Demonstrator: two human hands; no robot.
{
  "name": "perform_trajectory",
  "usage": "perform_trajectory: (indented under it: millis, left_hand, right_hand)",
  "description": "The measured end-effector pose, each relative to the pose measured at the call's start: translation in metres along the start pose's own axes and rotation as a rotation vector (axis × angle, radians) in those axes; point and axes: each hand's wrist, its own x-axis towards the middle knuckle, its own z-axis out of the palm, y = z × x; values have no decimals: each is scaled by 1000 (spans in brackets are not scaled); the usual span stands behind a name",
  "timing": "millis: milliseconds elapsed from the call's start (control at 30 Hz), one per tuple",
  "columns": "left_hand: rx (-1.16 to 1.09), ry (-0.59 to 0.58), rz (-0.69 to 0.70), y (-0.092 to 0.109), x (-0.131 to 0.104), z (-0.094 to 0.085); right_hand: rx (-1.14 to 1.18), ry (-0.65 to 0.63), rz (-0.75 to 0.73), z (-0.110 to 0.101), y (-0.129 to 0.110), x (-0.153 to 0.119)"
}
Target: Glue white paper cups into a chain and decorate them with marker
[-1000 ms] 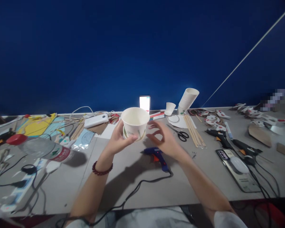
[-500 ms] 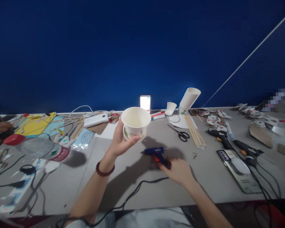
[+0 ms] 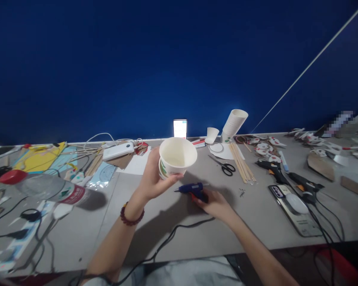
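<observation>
"What does this person have hold of?"

"The left hand (image 3: pixel 150 180) has its fingers wrapped round a paper cup (image 3: pixel 178 155), thumb across the near side. The right hand (image 3: pixel 216 204) has its fingers curled about the handle of a blue glue gun (image 3: pixel 192 188); whether that's off the tabletop (image 3: pixel 92 226), I can't tell."

"And where's the cup, against the glue gun?"

"In the air, just beyond it and a bit left, mouth tipped towards its holder."

"What else is about?"

"The tabletop is grey and busy. Right of the glue gun are black scissors (image 3: pixel 227 169), then wooden sticks (image 3: pixel 241 165); farther beyond it, a stack of cups (image 3: pixel 235 124). Well left of it there's a red-capped bottle (image 3: pixel 52 188). Past it, at the back, a phone screen (image 3: pixel 180 128) glows before a deep blue wall (image 3: pixel 167 59)."

"Anything different?"

"Yes. A second ago the right hand was up beside the cup, fingers spread, and the glue gun lay loose on the tabletop. Now that hand has it, and the cup leans further over, showing more of its inside."
</observation>
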Motion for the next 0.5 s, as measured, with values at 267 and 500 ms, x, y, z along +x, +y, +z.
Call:
perform_trajectory:
  millis: [267,500]
  left_hand:
    - [-5,72,-39,-3,6,-8]
    - [-116,267,-223,-5,5,0]
  right_hand:
    - [780,-231,198,-5,31,-4]
    - [1377,38,-48,-16,3,-20]
